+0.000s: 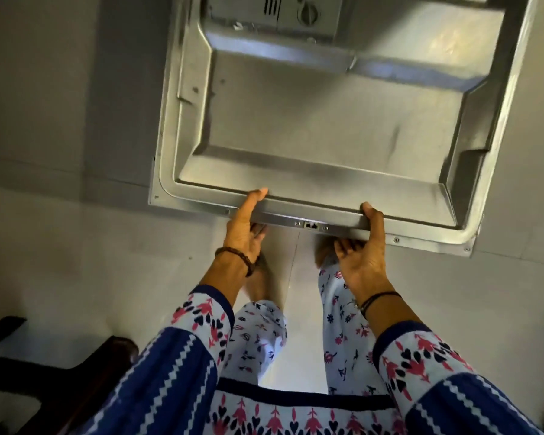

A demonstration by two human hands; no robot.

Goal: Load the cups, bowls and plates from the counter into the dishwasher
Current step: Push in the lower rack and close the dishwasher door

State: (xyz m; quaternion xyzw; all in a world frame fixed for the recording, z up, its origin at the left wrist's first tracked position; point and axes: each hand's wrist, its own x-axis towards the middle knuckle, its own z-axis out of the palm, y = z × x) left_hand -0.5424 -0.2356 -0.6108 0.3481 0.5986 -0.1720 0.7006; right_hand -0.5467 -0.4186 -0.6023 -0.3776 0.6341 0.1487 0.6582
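Head view: only one container part showed, the grey plastic detergent dispenser (296,14) with a round cap (310,12), set in the far end of the door. Whether its lid was latched could not be told.

The grey stainless-steel dishwasher door (327,120) hung open, its inner side up, with a recessed dull metal panel and a raised rim with screws. It was tilted across the upper frame above a pale tiled floor (107,246). A small latch slot (311,226) sat in the near edge, between the two hands.

The left hand (244,230) gripped the near edge left of the latch, thumb (256,196) laid on top of the rim and fingers curled underneath. The right hand (363,249) gripped the same edge right of the latch, thumb (371,213) on top and fingers hooked under. The hands were well apart, and both touched metal.

A brown braided bracelet (236,255) was on the left wrist and a black thread band (377,301) on the right. The sleeves were blue and white zigzag with a pink floral print. Dark wooden furniture (76,372) stood at lower left.
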